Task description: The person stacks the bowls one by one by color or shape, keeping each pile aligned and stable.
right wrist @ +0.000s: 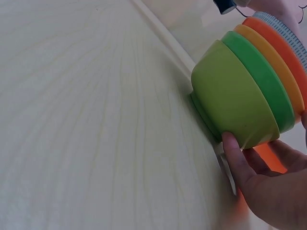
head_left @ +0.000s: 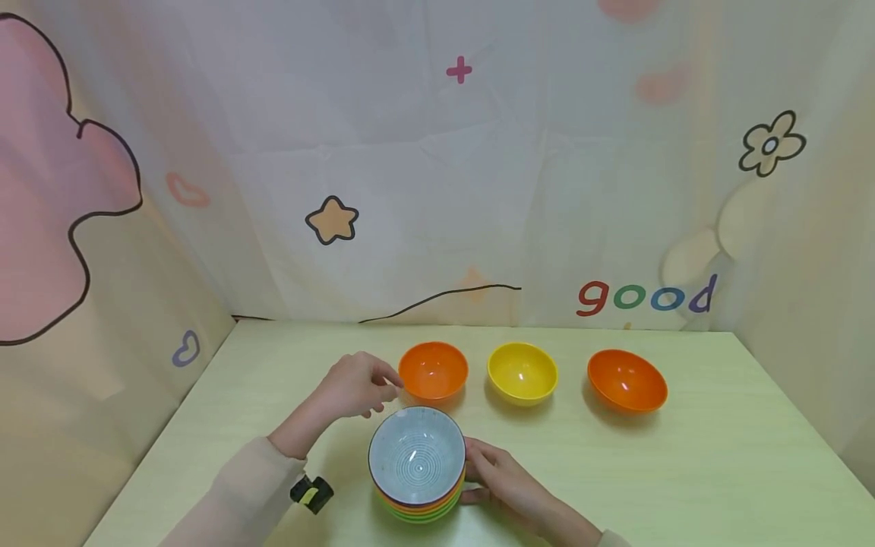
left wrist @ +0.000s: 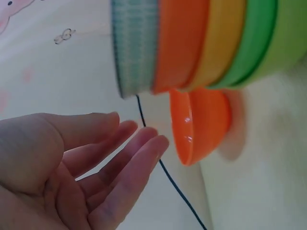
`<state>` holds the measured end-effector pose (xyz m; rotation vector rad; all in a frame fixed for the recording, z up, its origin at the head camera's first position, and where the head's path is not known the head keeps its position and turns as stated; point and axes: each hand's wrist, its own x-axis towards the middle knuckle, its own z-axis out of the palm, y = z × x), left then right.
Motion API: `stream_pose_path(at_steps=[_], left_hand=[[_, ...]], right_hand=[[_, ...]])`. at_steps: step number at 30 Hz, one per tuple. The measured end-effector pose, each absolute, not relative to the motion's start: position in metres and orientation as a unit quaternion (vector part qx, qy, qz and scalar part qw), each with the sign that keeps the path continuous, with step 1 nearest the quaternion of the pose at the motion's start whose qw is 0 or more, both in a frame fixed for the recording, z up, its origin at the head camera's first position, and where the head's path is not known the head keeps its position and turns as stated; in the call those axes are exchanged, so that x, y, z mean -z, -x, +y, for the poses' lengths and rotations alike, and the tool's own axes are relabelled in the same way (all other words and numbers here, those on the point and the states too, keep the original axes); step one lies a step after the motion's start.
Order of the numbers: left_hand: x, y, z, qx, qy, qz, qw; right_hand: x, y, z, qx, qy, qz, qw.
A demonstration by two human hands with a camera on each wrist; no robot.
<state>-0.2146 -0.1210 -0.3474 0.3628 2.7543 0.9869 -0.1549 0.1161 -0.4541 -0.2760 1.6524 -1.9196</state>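
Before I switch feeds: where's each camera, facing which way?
Head: head-worn, facing forward and down at the bowl stack; left hand, right hand and forearms show.
Left wrist: on that wrist, facing the stack's side; left hand shows.
Right wrist: on that wrist, looking along the table to the stack; right hand shows, left partly.
Both wrist views share the stack.

TEXT: coloured word "good" | SIGN: pink plus | ON: pale backdrop, both

pale table — whitish cloth behind — outlined star, flower
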Motion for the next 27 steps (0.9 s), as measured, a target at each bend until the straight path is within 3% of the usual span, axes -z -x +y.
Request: stream_pose_path(at_steps=[7, 16, 27], left_hand=[[0.362, 0.24, -0.126, -0.355, -0.076, 0.931, 0.035], [0.38, 0.262, -0.125, -0.383, -0.039, 0.923, -0.001], [0.397, 0.279, -0.119, -0.423, -0.012, 0.906, 0.021]], right_hand=[[0.453, 0.156, 0.115, 0.722, 0.101, 0.619, 0.292], [0.452, 0.155, 0.115, 0.72, 0.099, 0.622, 0.292], [0.452, 0.155, 0.115, 0.715, 0.09, 0.627, 0.295]])
